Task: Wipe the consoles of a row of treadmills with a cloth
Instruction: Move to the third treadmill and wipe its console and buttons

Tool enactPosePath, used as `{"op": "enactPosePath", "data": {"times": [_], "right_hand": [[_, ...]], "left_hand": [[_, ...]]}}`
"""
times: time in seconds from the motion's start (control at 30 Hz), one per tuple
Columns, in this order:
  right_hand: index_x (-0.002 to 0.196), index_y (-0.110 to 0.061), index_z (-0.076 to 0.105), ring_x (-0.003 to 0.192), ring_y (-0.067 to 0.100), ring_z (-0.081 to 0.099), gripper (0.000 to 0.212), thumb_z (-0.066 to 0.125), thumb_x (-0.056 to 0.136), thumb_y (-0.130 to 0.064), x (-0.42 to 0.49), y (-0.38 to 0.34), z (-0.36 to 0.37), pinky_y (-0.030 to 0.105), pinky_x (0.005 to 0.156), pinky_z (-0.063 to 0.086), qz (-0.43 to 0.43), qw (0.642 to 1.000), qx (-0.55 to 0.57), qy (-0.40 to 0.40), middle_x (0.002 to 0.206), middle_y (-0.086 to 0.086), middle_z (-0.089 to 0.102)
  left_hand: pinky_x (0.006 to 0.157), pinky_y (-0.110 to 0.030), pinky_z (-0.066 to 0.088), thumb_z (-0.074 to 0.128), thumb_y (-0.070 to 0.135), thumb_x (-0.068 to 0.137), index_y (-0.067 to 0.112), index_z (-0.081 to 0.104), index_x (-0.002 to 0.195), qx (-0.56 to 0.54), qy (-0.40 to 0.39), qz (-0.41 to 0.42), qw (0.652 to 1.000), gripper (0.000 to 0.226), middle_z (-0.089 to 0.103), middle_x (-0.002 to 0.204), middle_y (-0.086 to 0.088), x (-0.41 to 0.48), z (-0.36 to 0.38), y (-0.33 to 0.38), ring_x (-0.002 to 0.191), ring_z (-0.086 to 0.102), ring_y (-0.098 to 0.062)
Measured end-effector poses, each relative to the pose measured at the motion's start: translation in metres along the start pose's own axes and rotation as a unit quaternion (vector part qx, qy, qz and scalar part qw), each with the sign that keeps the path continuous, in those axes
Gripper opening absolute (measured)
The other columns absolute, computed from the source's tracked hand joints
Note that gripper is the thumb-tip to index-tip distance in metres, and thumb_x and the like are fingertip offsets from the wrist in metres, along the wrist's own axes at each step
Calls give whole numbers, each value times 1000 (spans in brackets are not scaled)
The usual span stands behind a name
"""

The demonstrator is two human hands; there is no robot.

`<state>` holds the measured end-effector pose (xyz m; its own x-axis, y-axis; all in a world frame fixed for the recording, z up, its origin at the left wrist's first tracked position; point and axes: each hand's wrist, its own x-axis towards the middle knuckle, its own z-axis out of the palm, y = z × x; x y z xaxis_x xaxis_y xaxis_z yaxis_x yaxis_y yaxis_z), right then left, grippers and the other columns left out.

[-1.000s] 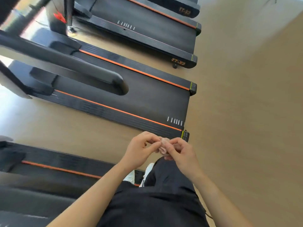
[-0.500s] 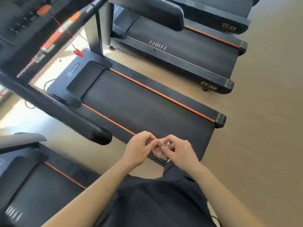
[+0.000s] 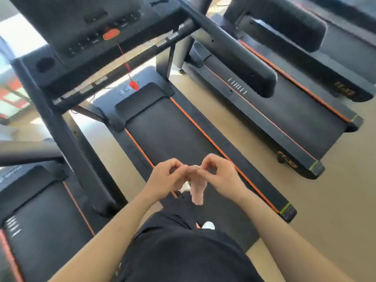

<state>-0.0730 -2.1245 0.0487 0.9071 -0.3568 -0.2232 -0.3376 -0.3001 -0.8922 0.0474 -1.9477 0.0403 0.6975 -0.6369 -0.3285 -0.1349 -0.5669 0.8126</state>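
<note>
Far left: neighbouring treadmill (image 3: 40, 210), black belt with an orange stripe, its grey handrail (image 3: 26, 151) crossing above. Upper left: console (image 3: 87, 31) of the middle treadmill (image 3: 173, 135), black, button rows blurred, with an orange-red safety key (image 3: 111, 35) at its lower edge; a red cord drops from it to a red clip (image 3: 133, 85) that hangs over the motor cover. Centre, above the middle belt: left hand (image 3: 165, 178), fingers curled, thumb and fingertips pinching the top edge of the cloth (image 3: 197, 190). Cloth is small, pale pink and crumpled; its upper end is caught between the two sets of fingertips, and the rest hangs free below them, in front of the person's dark trousers. It is well apart from the console and touches no machine. Right hand (image 3: 220, 176): fingers curled likewise, pinching the same top edge just beside the left fingertips, the hands nearly touching. Both forearms bare. Right of the hands: padded right handrail (image 3: 244, 64) of the middle treadmill, then a third treadmill (image 3: 284, 123) with the same orange trim, parallel. Far right: tan floor (image 3: 335, 200)
</note>
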Motion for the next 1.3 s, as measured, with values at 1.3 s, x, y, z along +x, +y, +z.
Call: {"op": "enactPosePath", "data": {"times": [1.3], "right_hand": [[85, -13, 69, 60, 14, 67, 11, 68, 93, -6, 674, -312, 65, 38, 58, 58, -240, 920, -23, -308, 68, -5, 69]], "left_hand": [[61, -19, 56, 70, 5, 93, 21, 76, 89, -155, 519, -144, 828, 18, 75, 81, 6, 331, -375, 5, 69, 66, -3]]}}
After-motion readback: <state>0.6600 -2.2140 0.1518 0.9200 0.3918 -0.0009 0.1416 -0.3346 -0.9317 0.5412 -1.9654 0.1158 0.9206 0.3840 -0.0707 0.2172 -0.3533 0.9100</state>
